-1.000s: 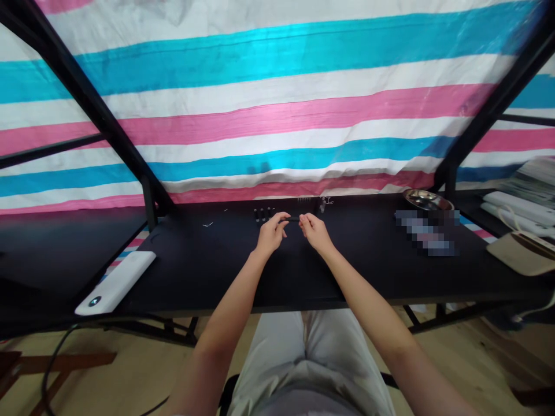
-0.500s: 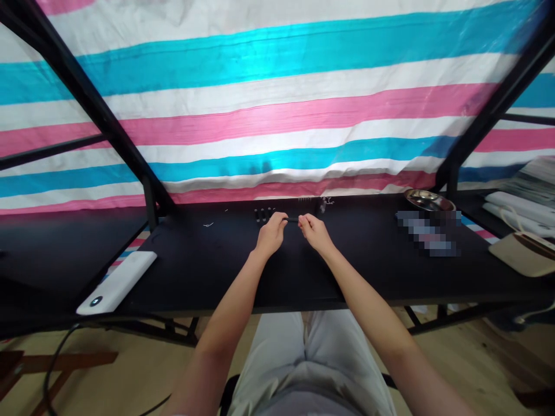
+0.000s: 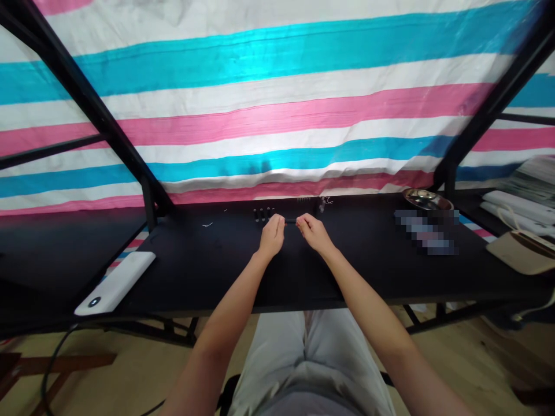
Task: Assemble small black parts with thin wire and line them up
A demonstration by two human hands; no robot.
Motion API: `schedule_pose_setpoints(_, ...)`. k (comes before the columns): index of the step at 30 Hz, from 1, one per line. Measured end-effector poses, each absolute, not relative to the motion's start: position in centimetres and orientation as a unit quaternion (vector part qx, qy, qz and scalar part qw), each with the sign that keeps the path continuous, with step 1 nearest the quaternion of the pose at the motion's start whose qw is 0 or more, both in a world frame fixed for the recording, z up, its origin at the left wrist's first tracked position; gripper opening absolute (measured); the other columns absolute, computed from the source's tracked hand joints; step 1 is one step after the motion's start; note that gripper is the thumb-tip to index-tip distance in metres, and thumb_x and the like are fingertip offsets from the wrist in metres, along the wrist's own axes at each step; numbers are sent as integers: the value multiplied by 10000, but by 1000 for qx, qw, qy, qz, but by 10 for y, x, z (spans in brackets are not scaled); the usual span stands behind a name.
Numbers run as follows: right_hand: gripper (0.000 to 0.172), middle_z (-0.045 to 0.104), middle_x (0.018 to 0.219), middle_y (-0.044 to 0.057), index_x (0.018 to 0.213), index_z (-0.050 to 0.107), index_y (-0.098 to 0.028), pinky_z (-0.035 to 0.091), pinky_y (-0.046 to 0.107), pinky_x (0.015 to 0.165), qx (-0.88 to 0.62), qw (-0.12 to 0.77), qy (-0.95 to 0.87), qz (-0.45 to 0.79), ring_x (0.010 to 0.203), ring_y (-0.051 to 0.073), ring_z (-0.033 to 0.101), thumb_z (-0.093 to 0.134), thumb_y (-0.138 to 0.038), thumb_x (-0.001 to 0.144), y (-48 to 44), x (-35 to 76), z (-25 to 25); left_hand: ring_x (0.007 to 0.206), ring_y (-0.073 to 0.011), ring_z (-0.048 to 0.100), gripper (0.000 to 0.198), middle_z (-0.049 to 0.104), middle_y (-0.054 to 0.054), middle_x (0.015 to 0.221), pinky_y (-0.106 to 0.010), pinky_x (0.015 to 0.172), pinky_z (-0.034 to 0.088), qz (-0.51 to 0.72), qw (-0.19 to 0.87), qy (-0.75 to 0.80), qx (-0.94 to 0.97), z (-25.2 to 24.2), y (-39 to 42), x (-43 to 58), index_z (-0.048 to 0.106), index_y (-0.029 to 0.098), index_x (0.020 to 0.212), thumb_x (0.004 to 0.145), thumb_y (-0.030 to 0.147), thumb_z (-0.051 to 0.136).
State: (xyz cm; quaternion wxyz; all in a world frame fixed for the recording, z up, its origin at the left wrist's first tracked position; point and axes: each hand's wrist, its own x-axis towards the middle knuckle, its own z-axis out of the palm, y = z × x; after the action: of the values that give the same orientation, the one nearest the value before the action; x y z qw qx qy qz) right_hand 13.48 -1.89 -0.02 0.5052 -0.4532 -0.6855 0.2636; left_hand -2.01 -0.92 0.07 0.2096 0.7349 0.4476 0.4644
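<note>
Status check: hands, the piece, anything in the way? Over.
Left grip and right grip closed on slim dark rod. Rod's middle showing between them. No obstruction seen; small dark pieces just beyond left grip.

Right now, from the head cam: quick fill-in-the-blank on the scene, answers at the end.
1. The thin dark rod is held between the left hand and the ____ hand.
2. The long white object lies at the black table's ____ end, while the shiny dish is toward its right.
3. The striped sheet behind the table is white, blue and ____.

Missing words: right; left; pink.
</note>
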Motion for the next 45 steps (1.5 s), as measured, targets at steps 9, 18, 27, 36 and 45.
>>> schedule_pose_setpoints(9,306,517,633,-22,743,481,-206,381,226,533,-428,504,-695,282,517,97,458,397,-474,864,-19,136,-1,516,-107,483,329,455,29,535,-245,659,411,471,221,464,717,-1,-8,-17,478,193,732,920,365,270)
schedule_pose_setpoints(18,212,505,685,-30,837,465,-206,383,224,506,-398,514,-681,337,498,82,454,429,-415,849,-16,139,-3,492,-103,466,344,427,40,515,-234,615,390,467,246,468,708,-1,-8,-14,475,196,726,917,392,268)
schedule_pose_setpoints(27,154,511,742,-25,908,434,-211,397,230,535,-376,527,-680,344,543,83,460,464,-340,831,-8,143,-17,479,-93,455,366,438,34,532,-220,561,386,458,230,469,719,-7,-7,-14,463,190,702,916,410,264)
schedule_pose_setpoints(36,218,536,768,3,970,507,-199,404,257,596,-401,563,-672,267,604,108,479,484,-370,836,-12,142,-13,451,-45,463,263,572,1,798,-187,485,391,489,234,427,724,-17,0,-15,476,189,921,911,395,312)
schedule_pose_setpoints(45,269,503,656,-28,878,499,-199,368,226,512,-385,610,-607,332,539,90,461,498,-462,821,-9,134,-16,419,-30,465,249,589,-11,871,-185,468,407,502,267,393,723,-17,-1,-14,445,195,1051,905,373,349)
